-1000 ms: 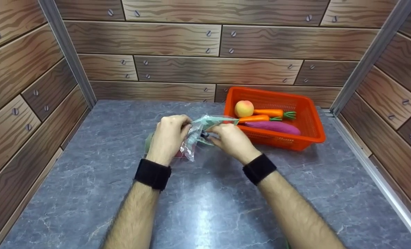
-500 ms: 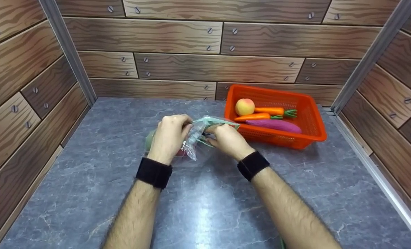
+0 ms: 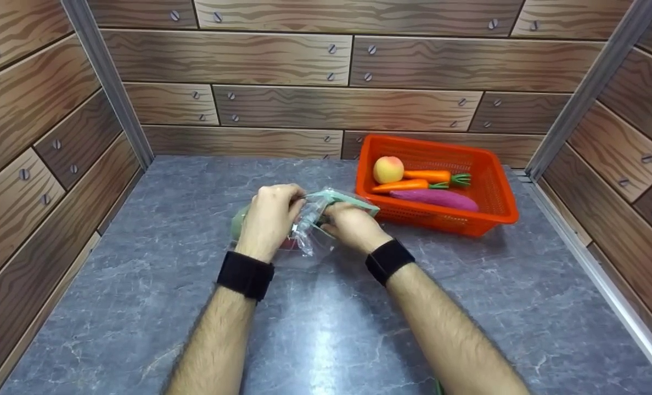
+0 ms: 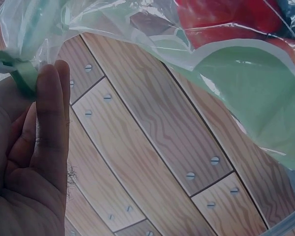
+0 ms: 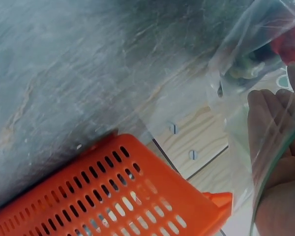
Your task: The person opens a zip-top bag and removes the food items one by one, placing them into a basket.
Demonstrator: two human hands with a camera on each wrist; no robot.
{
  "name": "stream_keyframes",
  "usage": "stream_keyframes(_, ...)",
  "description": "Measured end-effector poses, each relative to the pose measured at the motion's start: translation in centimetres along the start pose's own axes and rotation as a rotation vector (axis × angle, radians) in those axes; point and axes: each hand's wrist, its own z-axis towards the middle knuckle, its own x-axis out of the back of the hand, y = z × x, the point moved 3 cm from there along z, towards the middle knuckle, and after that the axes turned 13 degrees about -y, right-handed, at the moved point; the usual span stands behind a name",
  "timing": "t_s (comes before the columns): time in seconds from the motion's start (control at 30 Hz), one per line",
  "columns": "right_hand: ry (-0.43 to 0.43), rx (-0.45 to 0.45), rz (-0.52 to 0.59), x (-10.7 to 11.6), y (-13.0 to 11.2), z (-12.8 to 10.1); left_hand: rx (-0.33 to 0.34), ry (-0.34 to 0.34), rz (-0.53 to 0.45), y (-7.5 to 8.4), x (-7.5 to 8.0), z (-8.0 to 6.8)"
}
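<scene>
Mid-frame: two hands, one see-through bag

Down at the bottom edge we've got a green sliver, too cut off to name. Above it, left of centre, the left hand pinches the green-edged mouth of the clear bag. Right of centre, the right hand is reached into that mouth, fingers fairly straight, nothing in their grasp that we can see. The bag is between them, with a red thing and a dark thing inside.

Our read: the step in hand is packing or sorting inside the bag, and the next move calls for keeping that mouth spread so the right hand doesn't snag.

Labels? We see a green printed patch on the plastic, but no lettering. Farther back, upper right, the orange basket holds a peach, two carrots and a long purple veg, no readable stickers. Behind, the wood-print wall shows zero text.
</scene>
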Motion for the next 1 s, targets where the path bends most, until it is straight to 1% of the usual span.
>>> stream_keyframes(0.1,-0.004,-0.005,-0.003,-0.4,0.0,0.3,0.008,0.0,-0.002,-0.2,-0.2,-0.1)
stream_keyframes(0.17,-0.003,-0.007,0.019,-0.7,0.0,0.4,0.014,-0.002,-0.003,-0.3,-0.3,-0.1)
stream_keyframes(0.4,0.032,-0.003,0.052,-1.4,0.3,1.0,0.034,-0.024,-0.008,-0.8,-0.2,0.3)
stream_keyframes(0.53,0.06,-0.003,0.084,-1.8,0.6,1.4,0.075,-0.047,-0.023,-1.3,0.2,0.7)
stream_keyframes(0.63,0.103,-0.006,0.106,-2.2,0.8,1.7,0.105,-0.063,-0.045,-1.7,0.5,0.9)
stream_keyframes(0.77,0.156,-0.039,0.107,-2.7,0.9,2.0,0.115,-0.083,-0.064,-2.2,0.5,1.1)
stream_keyframes(1.0,0.154,-0.114,0.108,-3.2,0.7,2.2,0.114,-0.089,-0.065,-2.7,0.4,1.3)
